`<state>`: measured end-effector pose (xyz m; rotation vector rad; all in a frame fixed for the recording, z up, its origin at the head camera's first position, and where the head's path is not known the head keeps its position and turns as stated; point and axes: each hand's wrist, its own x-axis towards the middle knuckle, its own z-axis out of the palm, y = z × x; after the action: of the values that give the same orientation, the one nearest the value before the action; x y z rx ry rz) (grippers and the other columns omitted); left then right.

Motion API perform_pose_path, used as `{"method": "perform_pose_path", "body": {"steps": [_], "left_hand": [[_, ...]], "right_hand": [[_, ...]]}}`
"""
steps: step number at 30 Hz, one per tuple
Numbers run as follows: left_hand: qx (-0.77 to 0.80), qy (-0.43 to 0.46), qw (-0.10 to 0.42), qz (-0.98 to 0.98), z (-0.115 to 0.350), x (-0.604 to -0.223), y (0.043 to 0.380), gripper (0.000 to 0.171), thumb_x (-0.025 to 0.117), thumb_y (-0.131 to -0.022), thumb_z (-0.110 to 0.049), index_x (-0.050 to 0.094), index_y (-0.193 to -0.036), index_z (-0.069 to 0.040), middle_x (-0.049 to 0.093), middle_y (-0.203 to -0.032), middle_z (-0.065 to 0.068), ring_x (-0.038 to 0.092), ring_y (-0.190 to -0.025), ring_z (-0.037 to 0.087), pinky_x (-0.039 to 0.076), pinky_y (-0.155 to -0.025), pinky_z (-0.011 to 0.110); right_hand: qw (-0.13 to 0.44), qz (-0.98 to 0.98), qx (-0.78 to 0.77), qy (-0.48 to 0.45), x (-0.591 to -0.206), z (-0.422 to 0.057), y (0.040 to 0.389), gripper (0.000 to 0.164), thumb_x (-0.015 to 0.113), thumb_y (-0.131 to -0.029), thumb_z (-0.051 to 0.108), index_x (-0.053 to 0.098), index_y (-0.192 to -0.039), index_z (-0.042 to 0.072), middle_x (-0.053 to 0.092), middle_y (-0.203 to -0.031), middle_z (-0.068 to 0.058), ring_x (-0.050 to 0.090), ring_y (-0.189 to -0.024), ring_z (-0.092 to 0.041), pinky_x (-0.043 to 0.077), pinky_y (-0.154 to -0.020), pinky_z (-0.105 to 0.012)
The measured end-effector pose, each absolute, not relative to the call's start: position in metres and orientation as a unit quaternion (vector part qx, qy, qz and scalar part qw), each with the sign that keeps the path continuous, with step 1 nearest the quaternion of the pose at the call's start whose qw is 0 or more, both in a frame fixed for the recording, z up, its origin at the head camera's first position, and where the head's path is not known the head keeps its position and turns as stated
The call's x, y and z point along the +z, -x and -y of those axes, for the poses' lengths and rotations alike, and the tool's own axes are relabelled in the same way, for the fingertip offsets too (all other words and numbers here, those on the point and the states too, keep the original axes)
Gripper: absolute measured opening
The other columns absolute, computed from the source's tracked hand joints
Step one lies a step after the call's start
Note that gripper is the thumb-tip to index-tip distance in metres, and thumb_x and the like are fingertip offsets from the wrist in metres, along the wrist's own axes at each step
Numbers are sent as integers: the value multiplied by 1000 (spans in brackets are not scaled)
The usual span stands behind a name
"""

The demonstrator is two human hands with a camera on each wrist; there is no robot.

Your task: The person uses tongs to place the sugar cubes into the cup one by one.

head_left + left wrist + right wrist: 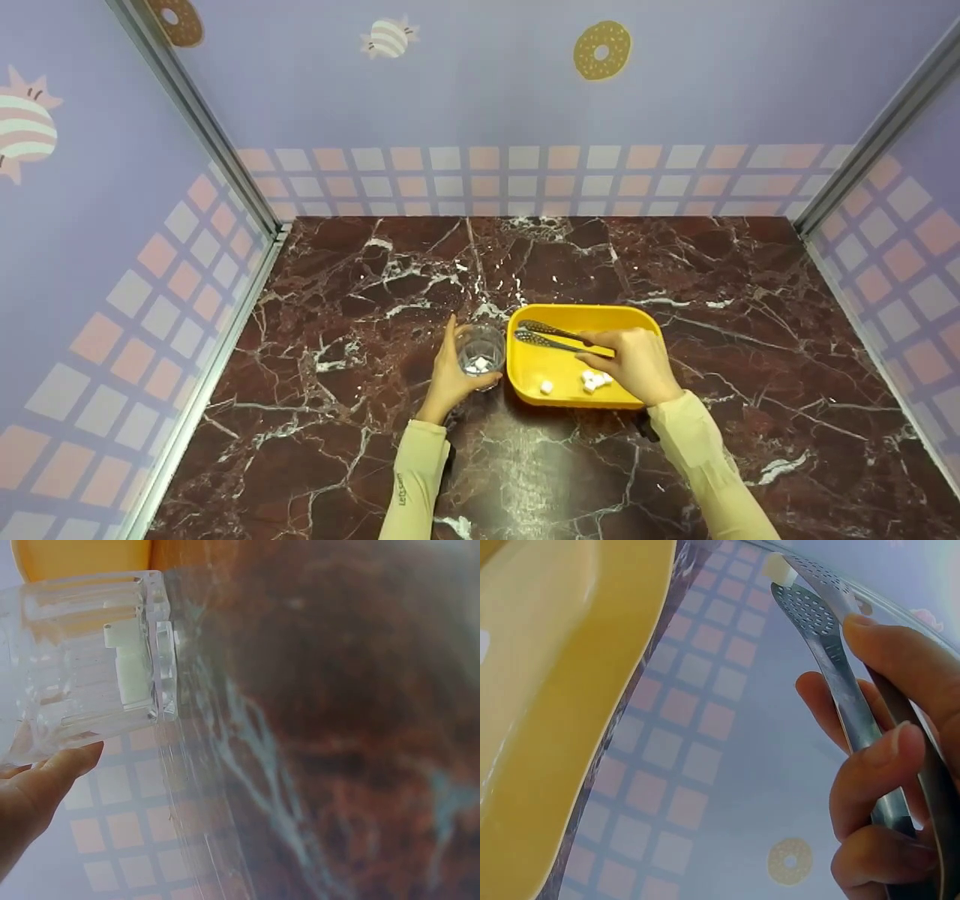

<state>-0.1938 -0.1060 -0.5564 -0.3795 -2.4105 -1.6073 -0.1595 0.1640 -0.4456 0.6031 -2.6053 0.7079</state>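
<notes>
My left hand [452,376] holds a clear glass [480,345] standing on the table, thumb and fingers around its sides. White cubes [131,667] that look like sugar cubes lie at the bottom of the glass. In my right hand [636,364] is a pair of metal tongs [551,337] with perforated tips, held over a yellow tray [555,367]. The right wrist view shows a white cube [780,571] at the tong tips, seemingly between them. Inside the tray lie several more cubes [592,382], with a single cube [546,387] apart from them.
The tray stands just right of the glass. Dark red marble-patterned table [360,457] spreads around both. Lilac walls with pink and white squares [525,172] rise at the back and on both sides.
</notes>
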Motion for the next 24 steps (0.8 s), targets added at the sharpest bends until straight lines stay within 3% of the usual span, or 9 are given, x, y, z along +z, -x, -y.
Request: {"method": "perform_pose_path", "body": {"steps": [11,18,24], "left_hand": [[-556,131,109,813,106,-557,193,117,84,-50,-6,10,-141,0,42,-131,23,45,-117,40,34,-105,47],[-565,152,117,803,103,-531,181,112,82,-50,0,11,-136,12,42,-125,31,47,-113,43,35,-101,52],[-559,145,114,809,102,-521,176,111,82,-52,-2,11,-136,13,42,-125,30,46,-112,44,37,-101,50]], "right_hand": [[170,927,259,-212,-448,-142,165,26,72,-72,31,72,-96,21,71,-87,3,65,-63,-12,50,-49,-30],[156,933,249,-210,-450,-131,169,27,70,-73,35,71,-97,24,71,-88,3,58,-54,-8,40,-39,-21],[161,927,248,-231,-453,-123,173,26,70,-73,33,71,-96,22,71,-89,2,64,-60,-13,47,-44,-24]]}}
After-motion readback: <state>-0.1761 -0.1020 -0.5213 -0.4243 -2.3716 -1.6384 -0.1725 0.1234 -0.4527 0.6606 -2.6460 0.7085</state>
